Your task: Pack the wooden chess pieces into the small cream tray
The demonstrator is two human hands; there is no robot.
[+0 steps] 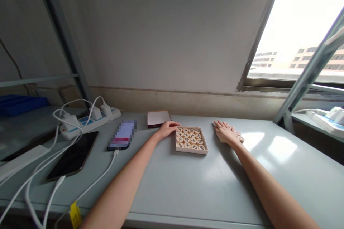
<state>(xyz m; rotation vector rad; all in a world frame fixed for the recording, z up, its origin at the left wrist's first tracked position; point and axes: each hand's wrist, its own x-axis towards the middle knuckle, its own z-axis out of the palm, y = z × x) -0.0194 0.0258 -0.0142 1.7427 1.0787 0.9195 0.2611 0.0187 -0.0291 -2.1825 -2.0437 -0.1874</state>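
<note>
A shallow pale box sits on the desk, filled with rows of round xiangqi pieces marked with dark characters. My left hand is at the box's far left corner, its thumb and fingers closed on the edge. To the right of the box, my right hand lies flat with fingers stretched out over a group of loose xiangqi pieces. Part of that group is hidden beneath the palm. Behind my left hand rests a box lid with a pale inside and dark red side.
On the left of the grey desk are a phone with a lit screen, a dark phone or tablet, and a white power strip with plugs and trailing cables. A wall stands behind; metal posts rise at both sides.
</note>
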